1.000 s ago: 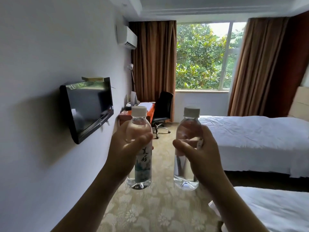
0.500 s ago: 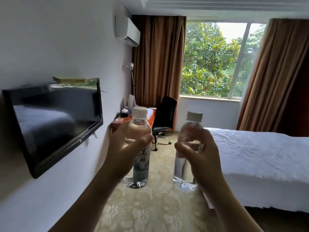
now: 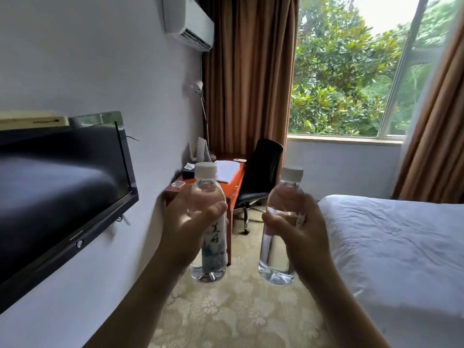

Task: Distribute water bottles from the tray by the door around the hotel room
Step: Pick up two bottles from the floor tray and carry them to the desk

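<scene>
**Two water bottles carried upright through the hotel room**

The left hand (image 3: 187, 227) holds the left bottle (image 3: 209, 229) upright, its fingers curled round the middle above the printed label, thumb across the front; the right hand (image 3: 298, 237) grips the right bottle (image 3: 278, 237) the same way, thumb on the near side; both bottles have white caps and hang in the air side by side, apart from each other, above the patterned carpet (image 3: 226, 317); ahead stands an orange tabletop (image 3: 234, 180) with papers, a black office chair (image 3: 263, 169) beside it; a wall television (image 3: 62, 187) is on the left, a white bed (image 3: 396, 242) on the right, brown curtains (image 3: 248, 76) frame the window
</scene>
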{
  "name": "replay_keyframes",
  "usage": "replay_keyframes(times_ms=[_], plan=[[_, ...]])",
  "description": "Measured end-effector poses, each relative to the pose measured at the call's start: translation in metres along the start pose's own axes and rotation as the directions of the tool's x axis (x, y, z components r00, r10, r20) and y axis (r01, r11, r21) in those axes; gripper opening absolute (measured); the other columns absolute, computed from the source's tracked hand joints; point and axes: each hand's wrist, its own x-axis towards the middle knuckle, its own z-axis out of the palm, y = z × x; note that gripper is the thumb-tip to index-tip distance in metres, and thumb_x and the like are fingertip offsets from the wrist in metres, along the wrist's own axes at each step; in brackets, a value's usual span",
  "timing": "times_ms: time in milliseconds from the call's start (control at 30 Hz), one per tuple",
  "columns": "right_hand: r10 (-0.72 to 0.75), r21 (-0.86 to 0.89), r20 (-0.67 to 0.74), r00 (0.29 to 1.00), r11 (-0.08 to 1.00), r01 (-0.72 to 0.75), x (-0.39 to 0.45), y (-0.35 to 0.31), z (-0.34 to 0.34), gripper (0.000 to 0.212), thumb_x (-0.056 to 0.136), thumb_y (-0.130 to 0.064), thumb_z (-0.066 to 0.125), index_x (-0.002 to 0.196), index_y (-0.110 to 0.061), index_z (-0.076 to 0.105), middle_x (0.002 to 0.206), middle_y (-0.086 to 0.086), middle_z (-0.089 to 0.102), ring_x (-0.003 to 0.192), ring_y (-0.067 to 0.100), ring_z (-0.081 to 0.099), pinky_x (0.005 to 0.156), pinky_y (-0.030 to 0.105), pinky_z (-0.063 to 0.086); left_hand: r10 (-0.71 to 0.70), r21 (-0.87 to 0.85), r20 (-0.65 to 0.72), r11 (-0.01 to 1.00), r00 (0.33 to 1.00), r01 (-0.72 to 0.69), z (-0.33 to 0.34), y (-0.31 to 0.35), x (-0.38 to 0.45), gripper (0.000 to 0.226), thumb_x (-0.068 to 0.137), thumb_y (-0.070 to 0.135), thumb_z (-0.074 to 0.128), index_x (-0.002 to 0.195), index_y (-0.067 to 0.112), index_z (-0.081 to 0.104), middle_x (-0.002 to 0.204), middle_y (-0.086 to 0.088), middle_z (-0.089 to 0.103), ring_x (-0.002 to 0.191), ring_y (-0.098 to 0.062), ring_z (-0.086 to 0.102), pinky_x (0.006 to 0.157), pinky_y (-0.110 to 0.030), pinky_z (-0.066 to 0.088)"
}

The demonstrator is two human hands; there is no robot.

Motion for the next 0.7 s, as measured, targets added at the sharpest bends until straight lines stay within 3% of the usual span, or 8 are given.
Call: replay_keyframes(times_ms=[233,367,467,600,700], plan=[[0.017,0.027,0.119,0.993,0.999,-0.020,0.165,0.101,0.006,0.035,0.069,-0.009,0.074,0.101,-0.009,0.059,0.090,0.006,0.066,0.067,0.011,0.065,0.059,0.027,0.058,0.024,0.020,-0.071,1.000,0.997,-0.023,0.046,-0.070,0.162,0.039,0.065,0.038,0.071,0.096,0.016,0.068,0.100,-0.020,0.069,0.089,-0.042,0.069,0.076,-0.053,0.060],[0.016,0.033,0.141,0.990,0.999,-0.021,0.243,0.159,0.016,0.035,0.069,-0.010,0.074,0.100,-0.009,0.058,0.092,0.010,0.065,0.073,0.019,0.067,0.063,0.031,0.059,0.018,-0.004,-0.081,1.000,0.997,-0.018,0.063,-0.113,0.240,0.038,0.064,0.037,0.069,0.090,0.009,0.065,0.094,-0.022,0.067,0.083,-0.041,0.068,0.070,-0.039,0.061],[0.019,0.051,0.144,0.989,0.998,-0.027,0.303,0.209,0.024,0.039,0.069,-0.008,0.073,0.104,-0.005,0.058,0.089,0.014,0.064,0.074,0.017,0.065,0.062,0.027,0.059,0.016,0.007,-0.089,1.000,0.996,-0.015,0.071,-0.155,0.305,0.041,0.063,0.041,0.070,0.089,0.009,0.065,0.097,-0.017,0.069,0.087,-0.038,0.069,0.070,-0.036,0.059],[0.028,0.036,0.106,0.994,0.999,-0.031,0.381,0.281,0.038,0.037,0.070,-0.006,0.071,0.105,-0.005,0.059,0.082,-0.001,0.065,0.069,0.009,0.065,0.060,0.024,0.057,-0.011,-0.049,-0.078,0.999,0.997,0.007,0.076,-0.222,0.394,0.033,0.064,0.041,0.072,0.087,0.018,0.068,0.102,-0.015,0.070,0.093,-0.039,0.069,0.079,-0.048,0.059],[0.034,-0.020,0.099,0.995,0.999,-0.032,0.445,0.326,0.048,0.038,0.070,-0.007,0.071,0.106,-0.004,0.058,0.082,-0.004,0.066,0.067,0.005,0.066,0.058,0.020,0.054,-0.006,-0.064,-0.014,0.998,1.000,0.005,0.084,-0.262,0.471,0.037,0.067,0.041,0.070,0.094,0.017,0.065,0.096,-0.015,0.068,0.088,-0.034,0.070,0.077,-0.045,0.060]])
